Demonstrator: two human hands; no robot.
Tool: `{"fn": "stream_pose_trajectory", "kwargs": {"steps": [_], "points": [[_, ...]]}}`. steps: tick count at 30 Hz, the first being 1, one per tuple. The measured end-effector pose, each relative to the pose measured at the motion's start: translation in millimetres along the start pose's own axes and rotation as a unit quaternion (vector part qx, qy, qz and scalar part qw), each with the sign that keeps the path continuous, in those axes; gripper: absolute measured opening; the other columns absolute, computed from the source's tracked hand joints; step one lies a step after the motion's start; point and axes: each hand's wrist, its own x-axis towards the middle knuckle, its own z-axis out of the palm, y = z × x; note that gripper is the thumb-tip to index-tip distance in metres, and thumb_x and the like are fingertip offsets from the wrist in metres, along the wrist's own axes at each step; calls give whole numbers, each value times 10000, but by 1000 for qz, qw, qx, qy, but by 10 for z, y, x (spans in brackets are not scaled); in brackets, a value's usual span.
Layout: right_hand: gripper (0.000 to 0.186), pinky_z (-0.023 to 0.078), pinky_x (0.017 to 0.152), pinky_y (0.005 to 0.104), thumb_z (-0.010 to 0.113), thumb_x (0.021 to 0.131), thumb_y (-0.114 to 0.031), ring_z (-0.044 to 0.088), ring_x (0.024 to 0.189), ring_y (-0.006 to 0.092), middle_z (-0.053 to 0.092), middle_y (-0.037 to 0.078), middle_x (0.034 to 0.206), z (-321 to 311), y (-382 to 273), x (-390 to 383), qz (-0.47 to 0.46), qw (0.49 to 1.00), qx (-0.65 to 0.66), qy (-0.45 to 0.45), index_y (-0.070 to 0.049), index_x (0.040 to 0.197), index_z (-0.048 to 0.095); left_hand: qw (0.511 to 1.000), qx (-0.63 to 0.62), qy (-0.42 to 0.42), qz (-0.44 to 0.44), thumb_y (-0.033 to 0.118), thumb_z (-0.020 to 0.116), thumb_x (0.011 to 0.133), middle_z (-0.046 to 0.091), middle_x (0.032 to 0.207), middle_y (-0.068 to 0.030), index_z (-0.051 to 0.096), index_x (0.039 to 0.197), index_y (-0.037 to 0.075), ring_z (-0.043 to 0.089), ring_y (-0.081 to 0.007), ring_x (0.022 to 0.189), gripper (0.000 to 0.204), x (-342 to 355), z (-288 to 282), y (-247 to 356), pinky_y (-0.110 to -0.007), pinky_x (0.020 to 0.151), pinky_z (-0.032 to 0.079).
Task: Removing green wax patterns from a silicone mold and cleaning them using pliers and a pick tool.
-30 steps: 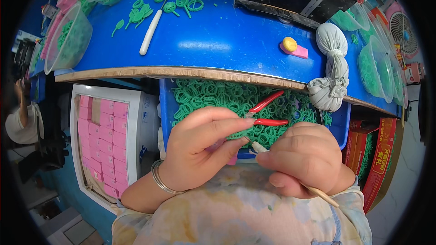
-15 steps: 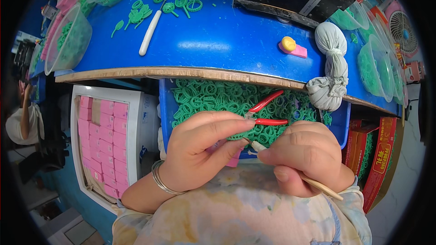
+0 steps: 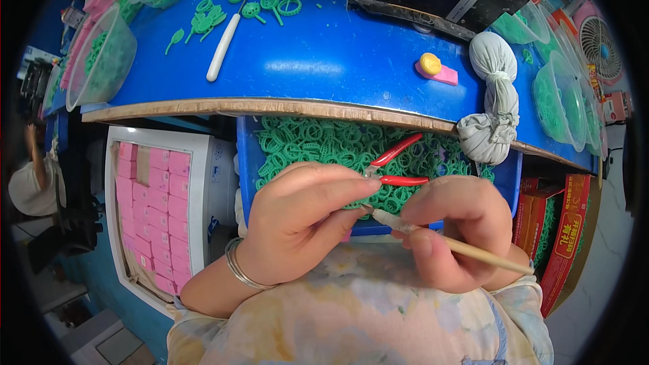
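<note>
My left hand [image 3: 304, 223], with bangles on its wrist, is closed in a pinch over the near side of the blue bin; what its fingertips hold is hidden. My right hand [image 3: 466, 223] grips a thin wooden-handled tool [image 3: 483, 255], its neck wrapped in whitish tape. The tool's tip points left and meets the left fingertips. A small pink patch [image 3: 347, 236] shows just below them. Beyond my hands, red-handled pliers [image 3: 404, 180] lie on green ring-shaped pieces [image 3: 304, 136] heaped in the blue bin [image 3: 512, 189].
Above the bin runs the blue table's wooden edge [image 3: 270, 106]. On it are a white-handled tool [image 3: 223, 49], loose green pieces [image 3: 205, 21], a yellow-and-pink item [image 3: 437, 69] and a knotted grey cloth bundle [image 3: 495, 94]. Pink blocks [image 3: 159, 203] stand at left, red boxes [image 3: 564, 243] at right.
My right fingers have shifted and curled differently around the tool, baring more of its handle. The pink patch under my left hand shows less. At far left, another person's arm has moved.
</note>
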Motion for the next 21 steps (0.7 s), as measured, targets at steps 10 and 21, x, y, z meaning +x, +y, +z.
{"fn": "stream_pose_trajectory", "kwargs": {"steps": [10, 21], "points": [[328, 406, 565, 262, 556, 797, 0, 447, 594, 131, 478, 122, 742, -84, -90, 76, 58, 991, -21, -122, 19, 1010, 308, 999, 33, -8, 31, -16, 654, 691, 635, 908, -87, 634, 1036, 70, 596, -252, 764, 356, 15, 27, -50, -334, 675, 458], [86, 391, 446, 308, 552, 735, -59, 506, 487, 208, 523, 93, 629, -365, -258, 266, 111, 953, -157, -235, -10, 799, 521, 996, -50, 1, -73, -21, 677, 698, 661, 902, -109, 658, 957, 15, 624, -221, 797, 262, 15, -44, 29, -288, 685, 489]]}}
